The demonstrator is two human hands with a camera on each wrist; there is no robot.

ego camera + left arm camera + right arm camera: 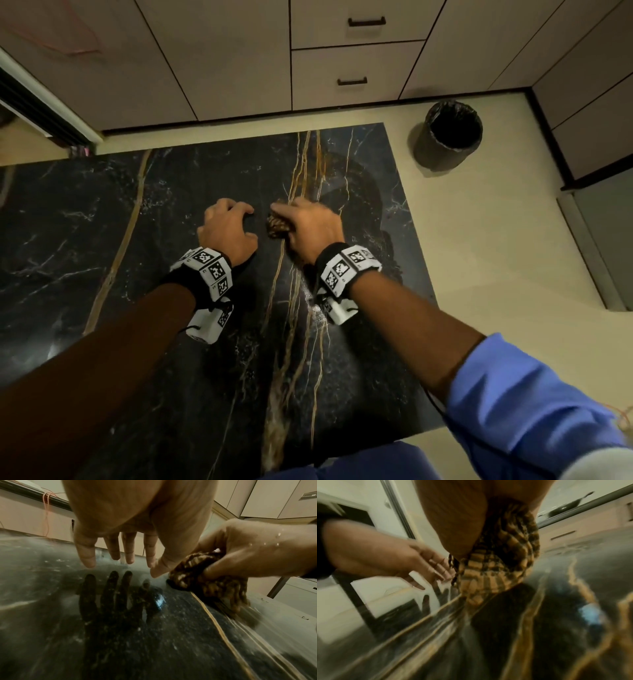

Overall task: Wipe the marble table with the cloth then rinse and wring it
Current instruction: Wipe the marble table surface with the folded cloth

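The wiping step looks under way: the right hand grips the bunched checked cloth against the table by its gold vein, the left hand hovers beside it with fingers loose and empty, so more strokes likely precede rinsing.

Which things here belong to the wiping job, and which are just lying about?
Job: checked cloth bunched in the right hand; marble table; left hand, holding nothing.

Lying about: lined bin on the floor; drawers; pan.
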